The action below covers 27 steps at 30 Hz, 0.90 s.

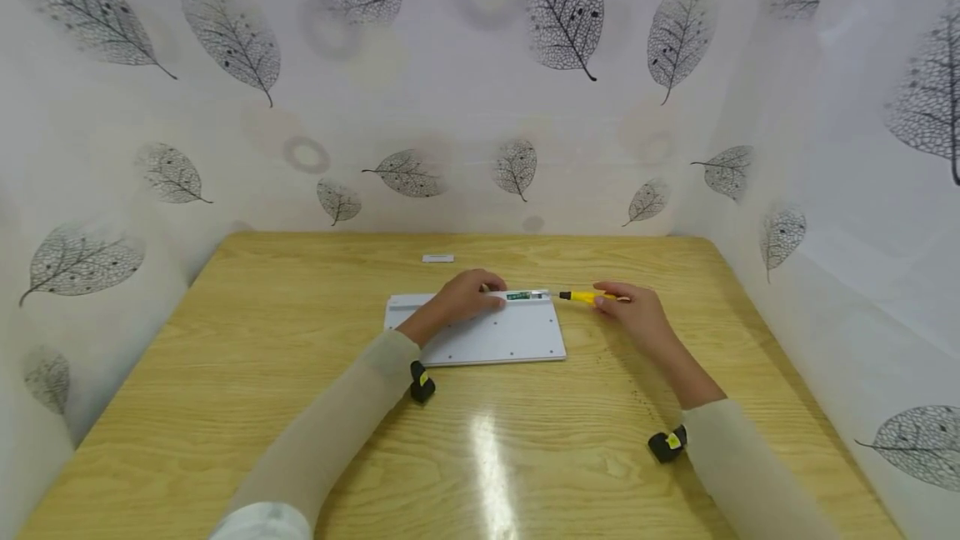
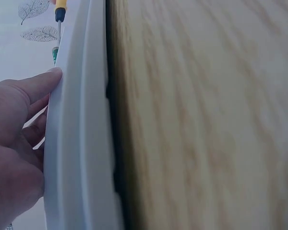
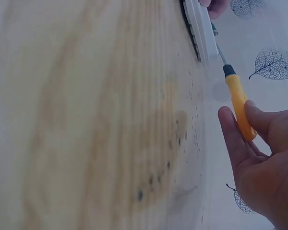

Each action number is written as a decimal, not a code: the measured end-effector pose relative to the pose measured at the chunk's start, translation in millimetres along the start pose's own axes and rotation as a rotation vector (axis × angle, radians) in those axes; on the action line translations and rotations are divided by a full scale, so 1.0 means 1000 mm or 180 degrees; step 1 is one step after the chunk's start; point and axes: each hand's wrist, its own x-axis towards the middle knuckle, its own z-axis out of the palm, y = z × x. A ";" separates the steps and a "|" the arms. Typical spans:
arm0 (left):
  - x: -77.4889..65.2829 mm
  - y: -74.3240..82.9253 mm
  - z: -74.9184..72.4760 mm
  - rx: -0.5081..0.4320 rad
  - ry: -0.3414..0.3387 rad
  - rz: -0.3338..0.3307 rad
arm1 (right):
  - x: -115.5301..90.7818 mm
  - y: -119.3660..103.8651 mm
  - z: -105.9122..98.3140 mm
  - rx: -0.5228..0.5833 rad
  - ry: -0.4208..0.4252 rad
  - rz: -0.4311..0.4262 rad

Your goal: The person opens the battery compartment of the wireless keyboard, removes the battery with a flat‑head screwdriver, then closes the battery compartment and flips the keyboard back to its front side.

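Observation:
A white keyboard (image 1: 517, 340) lies face down on the table, its raised ridge along the far side. In the ridge's open compartment, near the right end, sits a green battery (image 1: 518, 297). My left hand (image 1: 467, 297) grips the ridge just left of the battery, thumb on the near side and fingers behind. My right hand (image 1: 637, 315) holds a screwdriver (image 3: 240, 103) by its yellow handle between thumb and fingers. Its metal shaft points left, with the tip at the compartment's right end beside the battery.
A small white cover piece (image 1: 438, 258) lies on the wooden table (image 1: 315, 290) behind the keyboard. Leaf-patterned cloth (image 1: 465, 107) hangs at the back and both sides. Each wrist wears a small black camera (image 1: 422, 382).

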 end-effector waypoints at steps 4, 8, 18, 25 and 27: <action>0.000 -0.001 0.000 -0.0019 -0.0003 -0.0016 | -0.004 0.002 -0.002 -0.0343 -0.0173 0.0024; 0.001 -0.002 0.001 0.0028 0.0001 -0.0004 | -0.007 0.001 -0.002 -0.0348 -0.0353 0.0001; 0.001 -0.001 0.002 0.0042 0.0024 -0.0035 | -0.017 0.001 -0.003 0.0058 -0.0221 0.0132; 0.002 -0.001 0.002 0.0056 0.0005 -0.0045 | -0.034 0.001 -0.009 0.0162 0.0357 0.0140; 0.002 -0.001 0.002 0.0037 -0.0004 -0.0046 | -0.039 0.003 -0.010 0.0203 0.0559 0.0161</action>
